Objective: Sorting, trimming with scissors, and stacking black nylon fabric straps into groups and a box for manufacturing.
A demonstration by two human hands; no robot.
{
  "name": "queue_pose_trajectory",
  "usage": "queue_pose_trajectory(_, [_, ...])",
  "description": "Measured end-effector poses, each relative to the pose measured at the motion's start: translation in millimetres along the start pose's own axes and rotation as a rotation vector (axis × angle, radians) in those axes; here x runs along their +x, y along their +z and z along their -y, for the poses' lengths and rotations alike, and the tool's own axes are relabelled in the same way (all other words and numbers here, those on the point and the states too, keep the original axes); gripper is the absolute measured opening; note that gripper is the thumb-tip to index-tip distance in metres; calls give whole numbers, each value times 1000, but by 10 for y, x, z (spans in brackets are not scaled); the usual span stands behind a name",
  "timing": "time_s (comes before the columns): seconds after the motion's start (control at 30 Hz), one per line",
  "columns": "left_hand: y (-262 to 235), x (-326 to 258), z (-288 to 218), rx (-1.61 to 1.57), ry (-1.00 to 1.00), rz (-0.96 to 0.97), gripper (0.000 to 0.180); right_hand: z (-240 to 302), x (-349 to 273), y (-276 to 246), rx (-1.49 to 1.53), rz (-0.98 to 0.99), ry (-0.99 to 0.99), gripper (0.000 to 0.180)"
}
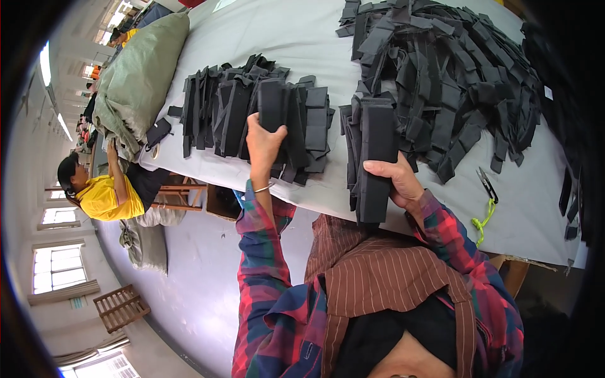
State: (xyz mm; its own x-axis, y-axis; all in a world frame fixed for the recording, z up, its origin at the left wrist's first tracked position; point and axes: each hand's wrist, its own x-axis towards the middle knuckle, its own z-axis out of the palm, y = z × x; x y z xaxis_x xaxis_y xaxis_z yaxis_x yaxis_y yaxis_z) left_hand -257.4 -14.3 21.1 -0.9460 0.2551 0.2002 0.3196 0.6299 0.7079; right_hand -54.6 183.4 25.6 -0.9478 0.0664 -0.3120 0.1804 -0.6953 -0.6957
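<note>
My left hand (265, 140) is closed on a black fabric strip (272, 101), thumb along its lower right and fingers mostly hidden. That strip is over a row of dark fabric strips (230, 116) laid side by side on the white-covered table (302, 198). My right hand (398, 181) grips a thick black fabric strip (376, 157) near the table's front edge, its thumb on the face and its fingers partly hidden at the right side. More strips are layered beside and beneath that piece.
A large heap of dark strips (441, 75) spreads across the right of the table. Small thread snips (487, 184) with a yellow-green cord (484, 223) lie near the front edge. A bulging sack (142, 75) is at the left, where a person in yellow (110, 195) stands.
</note>
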Motion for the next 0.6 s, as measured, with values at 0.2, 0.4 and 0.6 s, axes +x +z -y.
queue_pose_trajectory(0.2, [-268,-126,-34,-627,-208,119,50,45,-16,5,26,33,42,47])
queue_pose_trajectory(0.4, [252,-1203,-390,56,354,214,76,-54,-40,280,162,133,14,40])
queue_pose_trajectory(0.6, [-174,-956,-567,-450,151,894,54,-31,-10,-258,176,-100,-48,37])
